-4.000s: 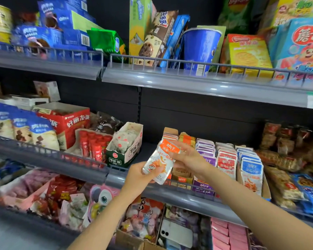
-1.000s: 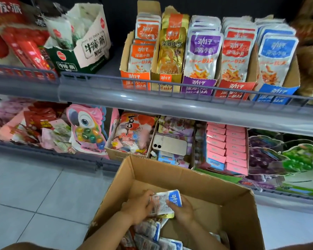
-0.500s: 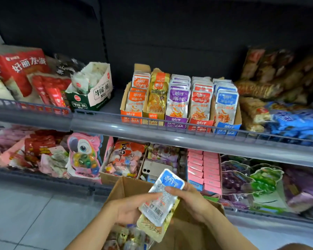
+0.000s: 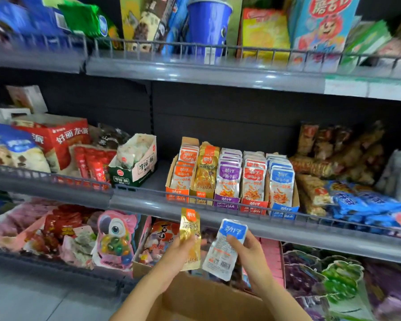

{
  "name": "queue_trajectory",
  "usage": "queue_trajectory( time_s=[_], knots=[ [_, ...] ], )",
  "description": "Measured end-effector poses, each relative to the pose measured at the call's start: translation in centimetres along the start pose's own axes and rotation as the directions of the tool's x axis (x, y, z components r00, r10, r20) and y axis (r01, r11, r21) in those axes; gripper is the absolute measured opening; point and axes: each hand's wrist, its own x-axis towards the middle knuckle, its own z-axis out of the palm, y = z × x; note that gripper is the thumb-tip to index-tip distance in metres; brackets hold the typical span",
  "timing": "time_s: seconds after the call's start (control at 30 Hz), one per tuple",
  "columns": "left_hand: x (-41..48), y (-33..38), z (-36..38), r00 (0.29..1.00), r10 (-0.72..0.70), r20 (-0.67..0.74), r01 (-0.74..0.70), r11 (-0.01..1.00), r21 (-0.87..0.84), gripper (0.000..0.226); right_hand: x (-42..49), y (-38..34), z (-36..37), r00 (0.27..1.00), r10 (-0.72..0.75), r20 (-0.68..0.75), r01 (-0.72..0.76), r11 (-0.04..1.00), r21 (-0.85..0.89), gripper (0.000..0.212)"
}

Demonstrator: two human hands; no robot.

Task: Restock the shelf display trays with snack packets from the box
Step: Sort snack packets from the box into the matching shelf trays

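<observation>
- Left hand [image 4: 178,249] gripped a gold packet [image 4: 190,237]; right hand [image 4: 248,256] gripped a blue packet [image 4: 225,249].
- Both hung above the box [image 4: 208,302], below the grey shelf [image 4: 218,214] of trays [image 4: 232,202].

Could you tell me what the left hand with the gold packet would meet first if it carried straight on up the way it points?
Probably the grey front rail of the middle shelf: the left hand holds the gold packet just below it, tip near the edge. Depth is unclear, so it may pass in front.
</observation>
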Motion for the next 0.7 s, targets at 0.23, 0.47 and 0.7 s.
queue_trajectory(
  time_s=[0.23, 0.47, 0.7],
  knots=[
    [-0.4, 2.0, 2.2, 0.993, 0.033, 0.117, -0.046, 0.993, 0.112, 0.063, -0.3, -4.1, 2.2, 0.984, -0.054, 0.170, 0.070, 0.994, -0.088, 0.026],
    [0.5, 2.5, 1.1, 0.990, -0.035, 0.140, 0.062, 0.978, -0.199, 0.035, 1.1, -6.3, 0.1, 0.980, 0.024, 0.196, -0.013, 0.998, -0.058, 0.045],
    [1.2, 5.7, 2.1, 0.975, 0.035, 0.219, -0.007, 0.992, -0.128, 0.056, 2.6, -8.9, -3.2, 0.986, -0.023, 0.163, 0.025, 1.000, -0.013, 0.035]
  ],
)
